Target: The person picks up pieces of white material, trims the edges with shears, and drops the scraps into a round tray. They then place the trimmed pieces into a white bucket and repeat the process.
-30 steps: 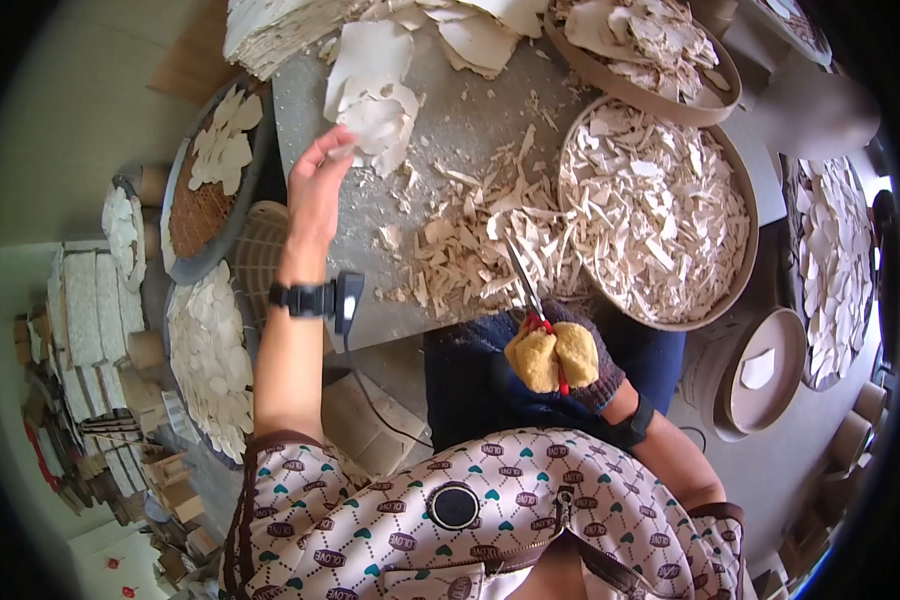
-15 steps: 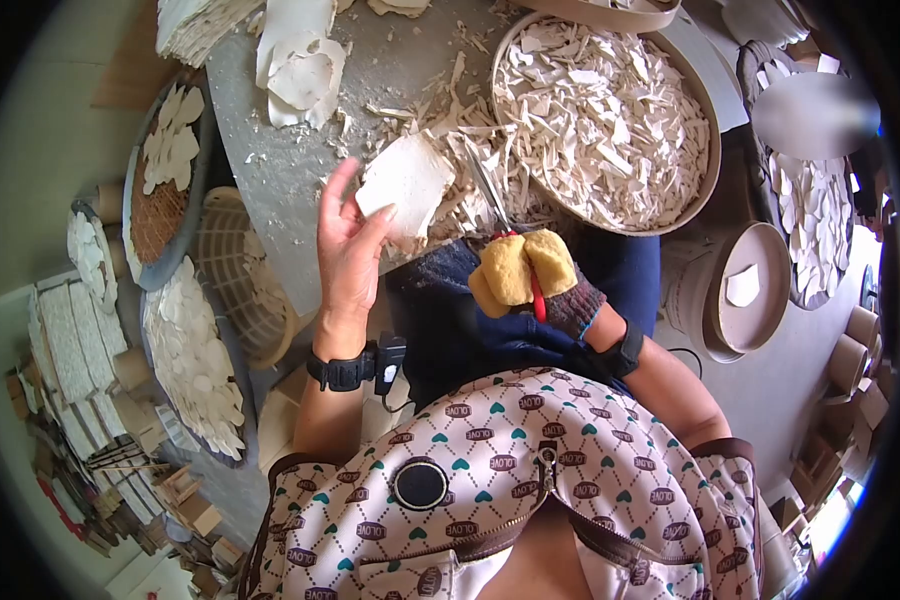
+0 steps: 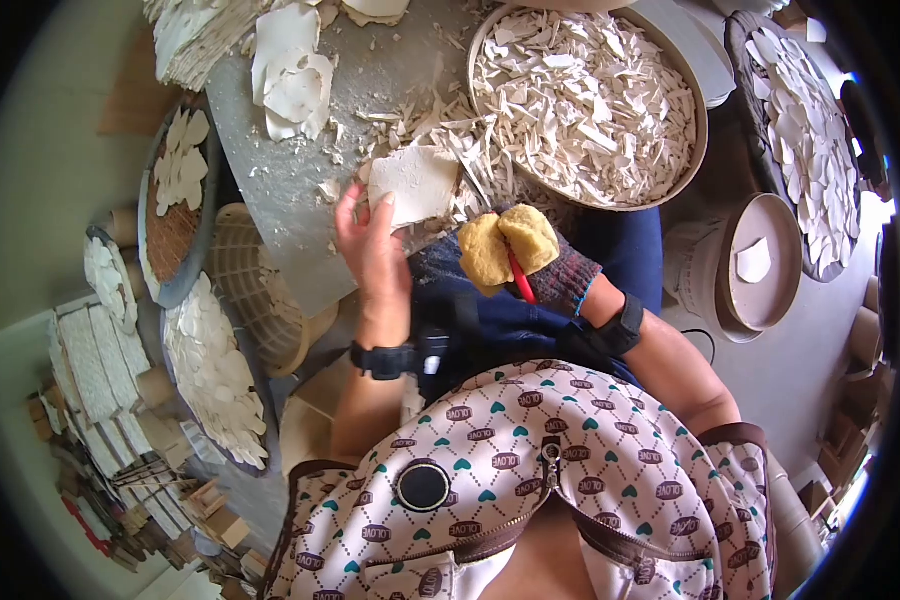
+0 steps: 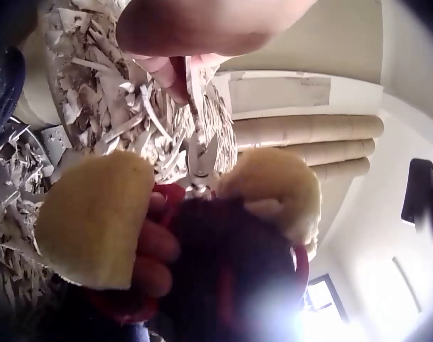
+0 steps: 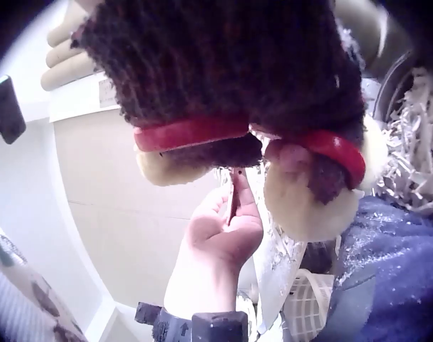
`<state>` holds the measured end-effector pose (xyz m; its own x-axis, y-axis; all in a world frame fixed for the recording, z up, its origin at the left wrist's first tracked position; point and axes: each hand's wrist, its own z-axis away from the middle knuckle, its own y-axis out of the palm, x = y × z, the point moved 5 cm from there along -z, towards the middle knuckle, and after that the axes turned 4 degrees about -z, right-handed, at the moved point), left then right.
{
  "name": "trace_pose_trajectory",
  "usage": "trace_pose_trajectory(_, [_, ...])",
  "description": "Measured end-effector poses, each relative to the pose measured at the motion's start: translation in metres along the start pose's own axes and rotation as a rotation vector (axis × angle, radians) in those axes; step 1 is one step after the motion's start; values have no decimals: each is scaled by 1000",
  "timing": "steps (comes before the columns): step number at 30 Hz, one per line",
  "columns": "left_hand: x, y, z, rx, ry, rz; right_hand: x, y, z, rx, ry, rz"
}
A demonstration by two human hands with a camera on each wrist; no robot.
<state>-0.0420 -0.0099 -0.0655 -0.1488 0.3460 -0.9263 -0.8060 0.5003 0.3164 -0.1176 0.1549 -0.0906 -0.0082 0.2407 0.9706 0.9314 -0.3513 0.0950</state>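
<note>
My left hand (image 3: pixel 375 250) pinches a flat, off-white sheet-like piece (image 3: pixel 415 187) between thumb and fingers, near the table's front edge. A knitted, dark glove covers my right hand (image 3: pixel 567 276), which grips scissors (image 3: pixel 522 278) with red handles. Yellow foam padding (image 3: pixel 485 252) is wrapped about the handles. In the left wrist view the scissor blades (image 4: pixel 202 158) stand apart, with the piece's edge between or right beside them. Seen from the right wrist, the left fingers (image 5: pixel 246 196) hold the piece edge-on.
Cut strips (image 3: pixel 510 165) lie heaped on the grey table (image 3: pixel 260 180). A round tray (image 3: pixel 703 130) full of strips overlaps its right side. More pale pieces (image 3: pixel 295 85) and a thick stack (image 3: pixel 195 35) are at the back left. A slatted basket (image 3: pixel 245 265) stands at left, a round tub (image 3: pixel 792 275) at right.
My left hand has picked up a piece from the back left of the table and brought it toward the scissors. My right hand keeps its grip on the scissors.
</note>
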Motion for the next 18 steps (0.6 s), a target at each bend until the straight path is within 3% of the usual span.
trace_pose_trajectory(2, [6,9,7,-75,24,43,19,-1,-3,-108,-210,457])
trace_pose_trajectory(6, [0,20,9,68,-41,-56,28,-13,2,-80,-217,616])
trace_pose_trajectory(10, [-4,23,5,66,1,-88,27,-9,3,-82,-166,552])
trace_pose_trajectory(12, [0,19,4,9,4,-89,13,-9,5,-83,61,176])
trace_pose_trajectory(14, [3,15,2,-20,-11,-94,7,-7,7,-72,177,42])
trace_pose_trajectory(18, [-2,14,-9,39,-40,-123,-3,-9,13,-36,141,202])
